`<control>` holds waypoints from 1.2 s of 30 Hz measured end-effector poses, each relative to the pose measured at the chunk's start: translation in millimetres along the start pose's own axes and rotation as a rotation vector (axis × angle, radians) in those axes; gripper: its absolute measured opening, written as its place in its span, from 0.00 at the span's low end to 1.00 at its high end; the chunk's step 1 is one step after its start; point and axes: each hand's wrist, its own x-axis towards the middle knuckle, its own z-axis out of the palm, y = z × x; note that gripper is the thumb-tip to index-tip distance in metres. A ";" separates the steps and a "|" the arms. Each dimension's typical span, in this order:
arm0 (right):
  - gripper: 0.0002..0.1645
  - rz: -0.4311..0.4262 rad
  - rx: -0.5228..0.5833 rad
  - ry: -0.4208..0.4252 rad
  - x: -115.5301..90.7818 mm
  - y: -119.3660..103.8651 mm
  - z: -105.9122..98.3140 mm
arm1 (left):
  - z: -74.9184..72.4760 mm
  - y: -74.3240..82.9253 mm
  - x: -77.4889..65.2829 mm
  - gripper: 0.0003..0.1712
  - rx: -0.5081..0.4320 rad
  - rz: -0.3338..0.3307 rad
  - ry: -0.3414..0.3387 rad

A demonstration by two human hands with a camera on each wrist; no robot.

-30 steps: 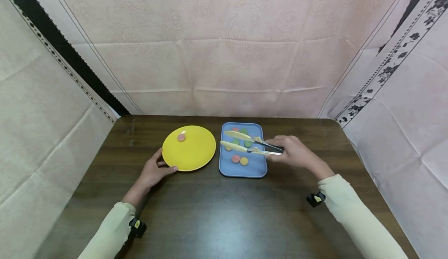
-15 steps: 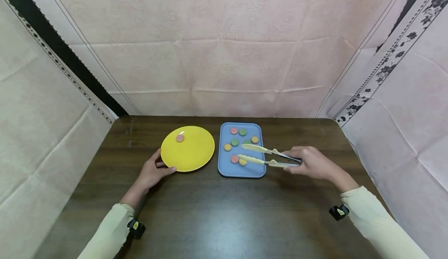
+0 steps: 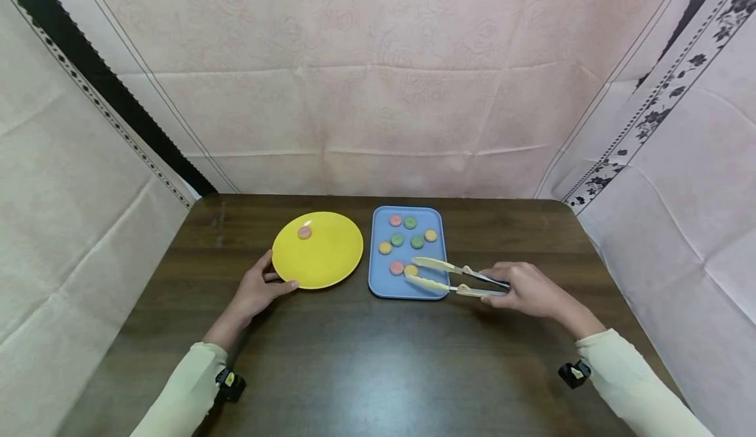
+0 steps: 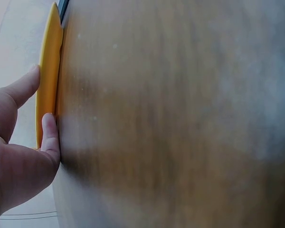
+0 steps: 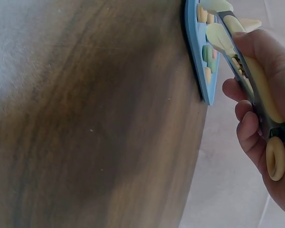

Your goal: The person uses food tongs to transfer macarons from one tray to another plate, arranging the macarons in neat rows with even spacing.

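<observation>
My left hand (image 3: 258,294) holds the near left rim of a round yellow plate (image 3: 325,260), thumb and fingers about its edge. A single pink macaron (image 3: 304,232) lies toward the back left of that plate. In my right hand (image 3: 525,291) is a pair of cream-tipped tongs (image 5: 249,71), gripped along the handles. Their arms stand apart over the near right part of a blue tray (image 3: 386,286). One tip is beside a yellow macaron (image 3: 411,270), with nothing visibly clamped. A pink macaron (image 3: 396,268) sits left of it.
Farther back on the tray lie several green, yellow and pink macarons, among them a green macaron (image 3: 417,242) and a yellow macaron (image 3: 430,235). Plate and tray stand side by side on a dark wooden table (image 3: 354,358). Pale cloth (image 3: 384,109) hangs behind it.
My right hand has drawn the tongs back to the right and toward me, from the tray's middle to its near right part. The left hand and plate look unmoved.
</observation>
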 end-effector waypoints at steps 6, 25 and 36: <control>0.28 0.006 0.012 -0.003 -0.9 1.8 6.3 | 0.4 0.1 -0.8 0.65 0.003 0.014 0.000; 0.27 0.033 0.031 -0.032 -0.6 0.7 8.7 | 0.2 2.6 -1.5 0.66 -0.009 0.003 -0.004; 0.27 0.035 0.046 0.003 -1.6 3.3 11.7 | 0.3 4.5 -2.7 0.65 -0.022 0.006 -0.005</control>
